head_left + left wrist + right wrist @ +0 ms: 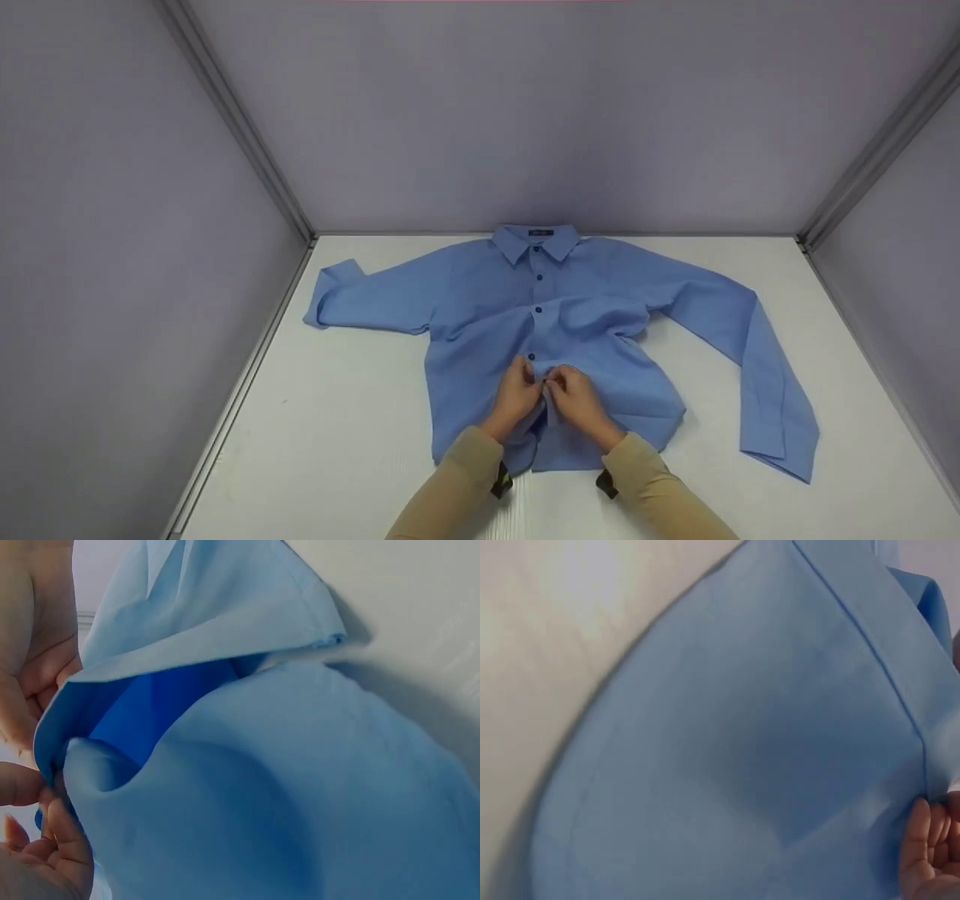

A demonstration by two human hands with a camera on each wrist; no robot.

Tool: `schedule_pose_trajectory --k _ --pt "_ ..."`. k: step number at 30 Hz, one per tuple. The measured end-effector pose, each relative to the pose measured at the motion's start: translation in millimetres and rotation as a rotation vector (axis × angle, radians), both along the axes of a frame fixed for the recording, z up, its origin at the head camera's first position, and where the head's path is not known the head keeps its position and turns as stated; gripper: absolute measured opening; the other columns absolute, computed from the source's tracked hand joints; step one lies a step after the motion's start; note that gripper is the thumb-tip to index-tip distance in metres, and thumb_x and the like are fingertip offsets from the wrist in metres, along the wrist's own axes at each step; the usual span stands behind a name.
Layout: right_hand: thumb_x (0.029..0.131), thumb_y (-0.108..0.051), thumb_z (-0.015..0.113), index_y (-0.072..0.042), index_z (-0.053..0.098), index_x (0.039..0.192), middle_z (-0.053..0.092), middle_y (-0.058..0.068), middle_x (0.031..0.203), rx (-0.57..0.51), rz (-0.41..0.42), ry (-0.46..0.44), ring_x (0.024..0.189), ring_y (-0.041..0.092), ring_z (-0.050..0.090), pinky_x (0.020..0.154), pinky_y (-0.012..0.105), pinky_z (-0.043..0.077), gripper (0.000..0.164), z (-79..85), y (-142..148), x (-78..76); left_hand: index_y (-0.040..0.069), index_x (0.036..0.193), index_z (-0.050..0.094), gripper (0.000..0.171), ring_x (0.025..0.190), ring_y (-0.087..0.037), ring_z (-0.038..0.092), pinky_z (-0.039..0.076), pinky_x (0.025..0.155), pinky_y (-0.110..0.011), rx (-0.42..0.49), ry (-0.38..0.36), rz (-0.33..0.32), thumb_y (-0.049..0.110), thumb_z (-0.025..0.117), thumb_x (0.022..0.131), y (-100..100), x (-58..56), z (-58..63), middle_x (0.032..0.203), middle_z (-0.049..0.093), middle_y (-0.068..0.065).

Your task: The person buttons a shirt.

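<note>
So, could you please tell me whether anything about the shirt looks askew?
Yes: the blue shirt is rumpled across its middle, and its lower front gapes open where both hands pinch the placket.

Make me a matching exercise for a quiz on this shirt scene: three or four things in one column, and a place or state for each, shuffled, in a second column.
Column one:
1. collar
2. left hand
3. right hand
4. table

Column two:
A. white, bearing the blue shirt
B. at the far end of the shirt, by the back wall
C. pinching the shirt's front edge from the viewer's right
D. pinching the shirt's front edge from the viewer's left

Pairs: 1-B, 2-D, 3-C, 4-A
</note>
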State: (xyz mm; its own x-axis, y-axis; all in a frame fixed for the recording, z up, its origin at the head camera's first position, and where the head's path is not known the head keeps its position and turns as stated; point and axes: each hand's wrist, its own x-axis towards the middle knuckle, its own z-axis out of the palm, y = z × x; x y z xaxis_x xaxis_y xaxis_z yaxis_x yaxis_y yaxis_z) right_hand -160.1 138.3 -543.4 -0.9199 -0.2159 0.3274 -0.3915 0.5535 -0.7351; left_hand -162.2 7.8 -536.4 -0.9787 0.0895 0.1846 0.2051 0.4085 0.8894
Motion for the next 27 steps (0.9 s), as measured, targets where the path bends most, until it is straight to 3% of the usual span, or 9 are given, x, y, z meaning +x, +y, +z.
schedule_pose_trajectory --k 6,15,21,27 --pt "0.085 0.0 0.054 -0.001 0.055 0.08 0.052 0.003 0.072 -0.102 -0.02 -0.167 0.063 0.016 0.048 0.058 0.031 0.04 0.005 3.1 2 -2.3 0.008 0.072 0.028 0.032 0.051 -0.008 0.025 0.024 0.05 -0.022 0.017 0.032 -0.03 -0.013 0.052 0.073 0 -1.9 -2.3 0.06 0.023 0.003" --pt "0.085 0.005 0.05 0.004 0.051 0.08 0.048 0.004 0.069 -0.301 -0.032 -0.368 0.06 0.014 0.045 0.056 0.028 0.039 0.005 7.2 1 -5.3 0.005 0.07 0.03 0.033 0.052 -0.005 0.026 0.024 0.051 -0.023 0.12 0.046 -0.059 -0.017 0.054 0.073 0 -2.2 -2.4 0.06 0.023 0.003" --pt "0.084 0.007 0.048 0.006 0.05 0.079 0.046 0.003 0.065 -0.38 -0.023 -0.45 0.058 0.014 0.044 0.055 0.027 0.037 0.006 20.2 1 -3.8 0.007 0.07 0.027 0.035 0.055 -0.011 0.025 0.022 0.054 -0.025 0.179 -0.03 -0.066 -0.013 0.056 0.077 -1 -3.8 -0.2 0.061 0.022 0.001" --pt "0.083 0.007 0.048 0.003 0.049 0.077 0.045 0.003 0.065 -0.404 -0.02 -0.465 0.057 0.013 0.043 0.054 0.027 0.036 0.007 9.8 3 -8.5 0.001 0.069 0.027 0.032 0.055 -0.014 0.022 0.021 0.055 -0.028 0.295 -0.135 -0.082 -0.013 0.054 0.078 -3 -0.7 5.9 0.06 0.021 0.0"
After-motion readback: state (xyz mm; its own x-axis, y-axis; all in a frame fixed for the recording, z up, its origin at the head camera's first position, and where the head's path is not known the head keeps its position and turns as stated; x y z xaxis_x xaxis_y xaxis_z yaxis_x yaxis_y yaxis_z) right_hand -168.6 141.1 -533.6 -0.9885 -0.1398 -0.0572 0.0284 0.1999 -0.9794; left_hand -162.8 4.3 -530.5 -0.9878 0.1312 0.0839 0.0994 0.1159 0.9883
